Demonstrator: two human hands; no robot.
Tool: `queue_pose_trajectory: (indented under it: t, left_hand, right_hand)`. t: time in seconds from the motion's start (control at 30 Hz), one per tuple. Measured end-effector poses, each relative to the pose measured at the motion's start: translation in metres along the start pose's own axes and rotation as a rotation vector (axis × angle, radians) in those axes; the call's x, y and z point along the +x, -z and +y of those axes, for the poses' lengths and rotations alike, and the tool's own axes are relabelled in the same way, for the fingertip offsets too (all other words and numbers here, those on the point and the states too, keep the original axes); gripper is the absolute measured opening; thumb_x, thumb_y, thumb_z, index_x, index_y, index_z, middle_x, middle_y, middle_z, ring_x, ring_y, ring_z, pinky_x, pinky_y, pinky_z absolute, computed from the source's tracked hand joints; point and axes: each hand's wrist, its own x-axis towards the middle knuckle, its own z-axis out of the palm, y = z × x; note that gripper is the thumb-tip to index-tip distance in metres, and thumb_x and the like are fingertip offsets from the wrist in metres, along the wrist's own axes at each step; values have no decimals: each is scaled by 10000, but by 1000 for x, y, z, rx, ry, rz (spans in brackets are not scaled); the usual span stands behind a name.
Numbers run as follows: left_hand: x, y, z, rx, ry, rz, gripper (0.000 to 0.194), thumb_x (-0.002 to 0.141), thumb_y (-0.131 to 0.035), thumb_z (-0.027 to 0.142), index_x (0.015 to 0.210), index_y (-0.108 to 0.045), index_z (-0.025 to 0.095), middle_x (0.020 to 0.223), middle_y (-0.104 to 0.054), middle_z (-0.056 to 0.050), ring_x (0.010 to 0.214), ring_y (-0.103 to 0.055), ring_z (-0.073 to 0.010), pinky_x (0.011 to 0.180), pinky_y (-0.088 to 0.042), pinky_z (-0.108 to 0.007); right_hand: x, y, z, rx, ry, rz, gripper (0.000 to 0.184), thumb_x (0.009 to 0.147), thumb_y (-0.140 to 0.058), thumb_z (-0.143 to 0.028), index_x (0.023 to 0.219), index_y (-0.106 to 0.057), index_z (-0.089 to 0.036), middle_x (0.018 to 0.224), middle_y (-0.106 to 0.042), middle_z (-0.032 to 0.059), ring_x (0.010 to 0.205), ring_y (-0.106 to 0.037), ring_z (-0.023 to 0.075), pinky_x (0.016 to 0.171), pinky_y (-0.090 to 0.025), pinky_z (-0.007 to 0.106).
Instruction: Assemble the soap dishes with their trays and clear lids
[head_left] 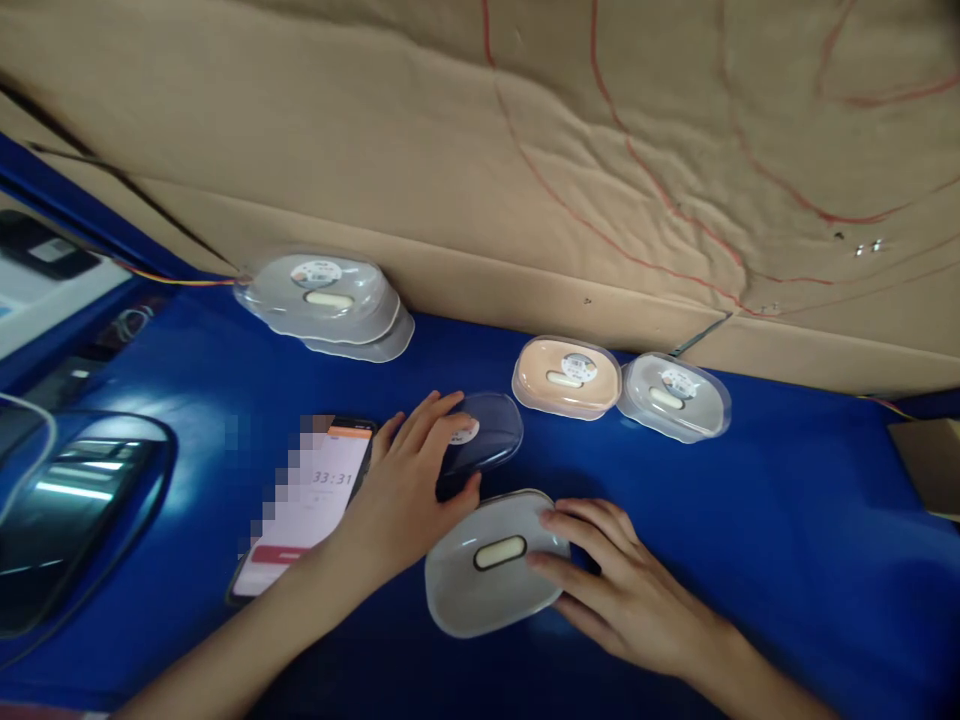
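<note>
Grey dish (480,595), oval with a cream inset, sits at the near middle of the bench (795,560) on my feed; I cannot tell whether its underside touches down. My right hand (630,590) comes in from the near right corner, back up, fingers bent round the dish's right end, some over the rim and some outside, holding it. My left hand (409,480) reaches in from the near left corner, palm down and arched, its thumb by the dish's far rim. Its fingers are spread across a clear lid (496,435) just beyond the dish, covering part of it; whether they grip it I cannot tell. Left of that hand lies a phone (319,520), its right side partly behind my forearm, and a dark glossy device (67,510) sits toward the left edge. Along the far edge I have a stack of grey dishes (330,325) at left, then, right of the middle, a lidded peach dish (536,368) beside a lidded grey one (643,395). Cardboard (337,120) with red lines stands behind. The phone reads 33:31; the round white labels are too small for me to read.
</note>
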Motion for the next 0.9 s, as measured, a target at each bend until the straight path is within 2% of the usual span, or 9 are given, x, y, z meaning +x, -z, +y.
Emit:
queue_pose_trajectory:
  t: [0.13, 0.23, 0.3, 0.4, 0.47, 0.53, 0.67, 0.8, 0.9]
  left_hand:
    - [-1, 4, -1, -1, -27, -26, 351, 1025, -559, 274, 1375, -576, 251, 1655, -499, -167, 1558, -429, -406, 1216, -322, -729]
    - [-10, 10, 5, -65, -140, 12, 377, 1053, -544, 288, 1417, -610, 221, 1575, -580, -187, 1455, -551, -381, 1167, -445, -613]
    - [-19, 12, 13, -109, -267, -61, 504, 1013, -637, 412, 1472, -606, 207, 1460, -671, -197, 1307, -655, -392, 1080, -522, -560]
    - [-31, 12, 25, -91, -327, -247, 790, 879, -756, 617, 1544, -576, 231, 1481, -659, -227, 1249, -658, -493, 1012, -531, -649]
    - [-33, 12, 30, -105, -261, -312, 809, 860, -776, 612, 1552, -570, 246, 1558, -595, -232, 1324, -594, -529, 1035, -501, -699]
    - [-30, 14, 33, -220, -183, -351, 806, 838, -800, 597, 1530, -582, 245, 1561, -592, -216, 1371, -556, -503, 1093, -470, -693]
    - [-26, 25, 37, -634, 48, -468, 748, 838, -783, 640, 1458, -609, 261, 1417, -673, -161, 1259, -633, -387, 1049, -539, -532]
    - [-28, 28, 43, -869, 252, -571, 665, 867, -749, 655, 1412, -635, 291, 1278, -708, -109, 1105, -686, -318, 939, -553, -421]
    - [-26, 28, 47, -997, 315, -662, 652, 887, -704, 684, 1389, -639, 271, 1233, -710, -98, 1047, -685, -284, 851, -547, -363]
  right_hand:
    - [0, -2, 2, 9, -15, -10, 371, 996, -642, -187, 1365, -666, -221, 1426, -650, 138, 1434, -524, 324, 1106, -535, 524]
    - [1, -2, 4, 10, -8, -3, 356, 1009, -636, -205, 1363, -665, -218, 1434, -650, 140, 1439, -525, 326, 1109, -537, 520]
    - [2, -1, 6, 6, -14, 4, 333, 1024, -629, -220, 1355, -666, -221, 1436, -655, 137, 1433, -535, 322, 1108, -539, 513]
    - [1, 1, 8, 9, -21, 29, 291, 1035, -636, -250, 1322, -676, -227, 1416, -668, 129, 1420, -549, 323, 1103, -546, 516]
    - [-1, 2, 8, 22, -19, 66, 311, 1036, -641, -265, 1344, -666, -233, 1429, -653, 128, 1439, -537, 329, 1110, -550, 520]
    - [-6, 2, 9, 48, -28, 116, 454, 1043, -637, -299, 1489, -575, -235, 1549, -556, 149, 1496, -492, 339, 1128, -551, 522]
    - [-14, 5, 9, 27, 10, 208, 795, 1036, -653, -313, 1710, -232, -277, 1761, -288, 127, 1580, -388, 370, 1179, -515, 586]
    - [-22, 5, 7, -27, 26, 330, 769, 950, -661, -49, 1646, -413, -263, 1612, -554, 98, 1404, -605, 334, 1073, -613, 537]
    - [-30, 3, 4, -71, 11, 427, 637, 936, -692, -36, 1507, -607, -304, 1441, -697, 61, 1190, -719, 288, 932, -666, 489]
